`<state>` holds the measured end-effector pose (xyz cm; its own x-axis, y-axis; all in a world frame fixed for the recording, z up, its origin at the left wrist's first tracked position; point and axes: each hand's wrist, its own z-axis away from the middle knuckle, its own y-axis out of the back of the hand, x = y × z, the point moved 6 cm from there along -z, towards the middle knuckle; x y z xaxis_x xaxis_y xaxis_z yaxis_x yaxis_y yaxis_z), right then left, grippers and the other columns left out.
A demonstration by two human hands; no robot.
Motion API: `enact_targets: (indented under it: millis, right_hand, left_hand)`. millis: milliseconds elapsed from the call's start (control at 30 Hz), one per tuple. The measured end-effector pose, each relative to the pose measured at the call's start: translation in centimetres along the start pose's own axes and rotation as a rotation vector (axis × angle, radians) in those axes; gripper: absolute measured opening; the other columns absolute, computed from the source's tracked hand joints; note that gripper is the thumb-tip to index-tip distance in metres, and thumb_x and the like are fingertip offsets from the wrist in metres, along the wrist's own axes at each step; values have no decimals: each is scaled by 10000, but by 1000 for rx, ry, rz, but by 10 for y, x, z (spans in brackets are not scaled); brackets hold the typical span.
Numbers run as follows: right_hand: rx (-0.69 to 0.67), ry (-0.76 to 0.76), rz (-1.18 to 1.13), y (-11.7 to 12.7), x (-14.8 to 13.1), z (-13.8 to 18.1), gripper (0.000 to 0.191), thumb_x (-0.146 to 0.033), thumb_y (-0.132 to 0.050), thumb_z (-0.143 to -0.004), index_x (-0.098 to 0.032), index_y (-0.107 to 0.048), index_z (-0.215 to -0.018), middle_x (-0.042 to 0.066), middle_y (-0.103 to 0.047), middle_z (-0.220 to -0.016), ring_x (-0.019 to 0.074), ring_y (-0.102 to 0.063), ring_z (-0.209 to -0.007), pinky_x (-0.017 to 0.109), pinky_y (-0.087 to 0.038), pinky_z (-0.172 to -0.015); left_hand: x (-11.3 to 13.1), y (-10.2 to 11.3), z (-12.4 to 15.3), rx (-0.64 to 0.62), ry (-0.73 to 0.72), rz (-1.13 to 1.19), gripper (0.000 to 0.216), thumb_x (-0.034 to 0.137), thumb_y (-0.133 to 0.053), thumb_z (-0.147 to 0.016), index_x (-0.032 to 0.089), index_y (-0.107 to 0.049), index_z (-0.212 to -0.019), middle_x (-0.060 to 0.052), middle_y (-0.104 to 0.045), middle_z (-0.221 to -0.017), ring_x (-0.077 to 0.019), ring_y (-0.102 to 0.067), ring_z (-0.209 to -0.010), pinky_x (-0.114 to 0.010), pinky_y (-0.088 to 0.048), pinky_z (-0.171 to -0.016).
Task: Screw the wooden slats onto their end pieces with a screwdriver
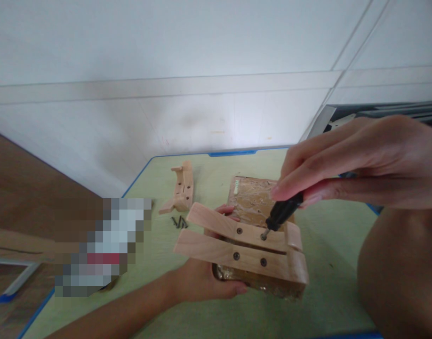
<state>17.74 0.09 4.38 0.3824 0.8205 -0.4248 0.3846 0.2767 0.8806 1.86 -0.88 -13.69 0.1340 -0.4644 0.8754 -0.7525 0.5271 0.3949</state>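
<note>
My right hand (350,165) grips the black handle of a screwdriver (282,212), whose tip meets a screw head (263,236) in a pale wooden piece. That wooden piece (216,252) has two long prongs split by a slot, a raised end at the right and several dark screws. It lies over a block wrapped in brown tape (258,195). From the left, my left hand (209,282) wraps around the block beneath the prongs, thumb in front and fingertips showing behind. A few loose screws (180,221) lie on the table beyond it.
A second wooden piece with holes (182,188) rests farther back on the green, blue-edged table (329,301). A blurred-out item (106,245) lies at the left edge. The white wall (188,117) rises behind. Dark objects (388,113) stand at the back right, and a bare knee (399,268) is at the right.
</note>
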Motion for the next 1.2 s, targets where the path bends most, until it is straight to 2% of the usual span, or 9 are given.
enact_targets:
  millis: [100, 200, 333, 567, 767, 900, 1000, 1200]
  right_hand:
    - [-10, 1, -10, -1, -2, -2, 214, -202, -490, -864, -197, -649, -1007, -9, -653, -892, 61, -602, -780, 153, -478, -652]
    - [-14, -48, -14, -2, -2, -4, 200, -218, -494, -855, -193, -646, -983, -16, -656, -887, 59, -605, -784, 149, -475, -652]
    - [-24, -146, -14, -4, 3, -5, 190, -267, -480, -850, -242, -634, -960, -30, -663, -878, 82, -619, -786, 188, -481, -648]
    - [-22, -117, 69, -3, 3, -3, 194, -342, -457, -877, -270, -620, -953, -29, -660, -897, 81, -614, -784, 190, -484, -669]
    - [-38, -131, 144, -4, 0, -2, 239, -366, -403, -893, -292, -605, -997, -22, -649, -912, 110, -602, -784, 228, -465, -630]
    - [-29, -183, 199, -3, 4, -2, 236, -370, -403, -896, -253, -605, -933, -30, -614, -736, 86, -534, -607, 223, -386, -515]
    - [3, -207, 217, -1, 10, -1, 238, -397, -439, -879, -230, -605, -843, -46, -570, -642, 69, -485, -538, 206, -346, -486]
    - [-8, -195, 176, -1, 9, 1, 142, -334, -501, -853, -236, -594, -809, -65, -528, -617, 54, -449, -524, 180, -331, -472]
  left_hand:
    - [0, -1, 1, -34, 32, -59, 795, 478, -684, -638, 220, -319, -1296, -122, -412, -1309, -358, -350, -1256, -551, -282, -1060]
    - [0, -1, 3, -55, 45, -93, 754, 467, -688, -635, 213, -377, -1274, -120, -448, -1290, -356, -376, -1243, -543, -331, -1033]
    - [-2, 0, 5, -44, 44, -92, 786, 461, -694, -630, 233, -335, -1291, -119, -389, -1343, -367, -335, -1268, -565, -309, -1038]
    - [0, 1, 5, 18, 71, -1, 968, 429, -726, -602, 295, -130, -1353, -117, -261, -1396, -361, -338, -1263, -538, -337, -1030]
    - [3, 1, 3, 16, 88, 33, 981, 435, -725, -601, 287, -108, -1349, -120, -294, -1360, -353, -349, -1248, -518, -350, -1025]
    - [2, 2, 4, 31, 72, -38, 954, 437, -741, -575, 276, -189, -1336, -110, -195, -1415, -378, -261, -1287, -543, -280, -1056]
    - [1, 1, 4, 27, 66, -72, 942, 437, -743, -569, 286, -209, -1331, -102, -193, -1412, -389, -228, -1295, -563, -256, -1060]
    - [2, 1, 3, 28, 75, -26, 944, 454, -733, -577, 287, -188, -1330, -109, -193, -1416, -364, -345, -1238, -532, -349, -1016]
